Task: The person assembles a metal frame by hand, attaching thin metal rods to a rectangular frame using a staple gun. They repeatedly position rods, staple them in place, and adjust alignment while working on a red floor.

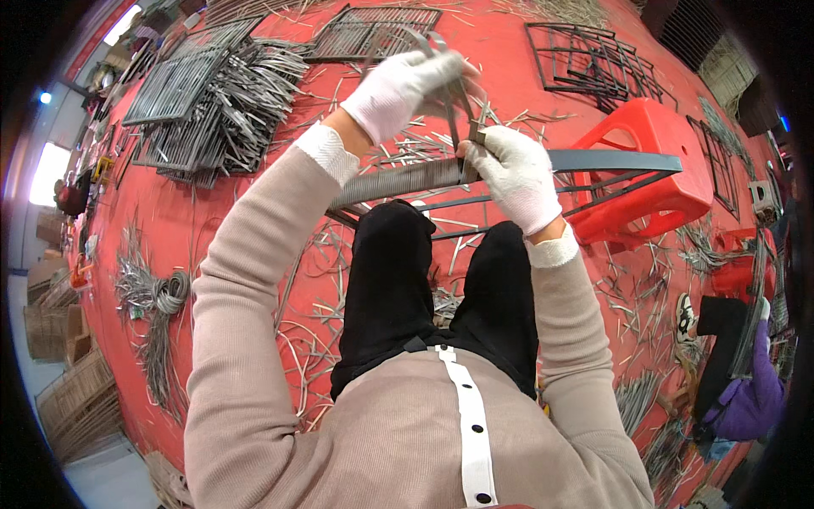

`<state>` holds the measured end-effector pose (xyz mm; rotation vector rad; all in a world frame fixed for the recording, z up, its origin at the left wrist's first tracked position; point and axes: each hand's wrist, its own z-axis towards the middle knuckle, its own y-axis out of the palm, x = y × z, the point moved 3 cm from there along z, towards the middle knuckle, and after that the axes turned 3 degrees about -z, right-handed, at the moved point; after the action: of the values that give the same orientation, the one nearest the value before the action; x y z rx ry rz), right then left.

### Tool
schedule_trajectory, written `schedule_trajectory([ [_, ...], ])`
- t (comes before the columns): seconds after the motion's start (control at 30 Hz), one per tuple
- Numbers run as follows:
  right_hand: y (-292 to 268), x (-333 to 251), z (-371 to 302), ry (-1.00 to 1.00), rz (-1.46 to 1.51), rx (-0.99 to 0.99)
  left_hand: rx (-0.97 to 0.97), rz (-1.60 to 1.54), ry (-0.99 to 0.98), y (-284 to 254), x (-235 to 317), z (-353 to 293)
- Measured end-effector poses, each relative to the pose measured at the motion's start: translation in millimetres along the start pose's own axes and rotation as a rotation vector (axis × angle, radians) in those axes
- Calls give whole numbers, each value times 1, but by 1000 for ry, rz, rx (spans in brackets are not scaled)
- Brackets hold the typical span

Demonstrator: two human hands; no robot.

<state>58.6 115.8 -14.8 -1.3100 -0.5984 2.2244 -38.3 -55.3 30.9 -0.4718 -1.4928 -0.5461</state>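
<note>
Across my knees lies a dark grey frame (615,160). Grey flat strip (398,181) is wound closely around its left part, while the right part is bare. My left hand (398,92), in a white glove, is raised above the frame with its fingers closed on a loose grey strip (454,119); the fingertips are smeared by motion. Loops of that strip rise above the fingers and a length runs down to the frame. At the end of the winding, my right hand (513,174), also gloved in white, pinches the strip against the bar.
Beyond the frame's right end is a red plastic stool (691,174). Slatted grey panels (191,72) and a heap of strips lie at far left, bare frames (585,64) at far right. A tied strip bundle (170,291) lies left. A person in a purple sleeve (755,394) is at right.
</note>
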Motion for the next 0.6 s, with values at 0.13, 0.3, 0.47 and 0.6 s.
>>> schedule_trajectory([
  [0.13,0,0,2,-19,-21,31,-87,280,-9,11,-5,-13],
  [0.3,1,-1,1,-1,20,20,122,224,16,-1,4,-7],
  [0.47,1,-4,-2,-33,125,63,151,461,-31,-1,5,-10],
  [0.6,0,-6,-2,18,220,8,9,501,83,9,0,-12],
])
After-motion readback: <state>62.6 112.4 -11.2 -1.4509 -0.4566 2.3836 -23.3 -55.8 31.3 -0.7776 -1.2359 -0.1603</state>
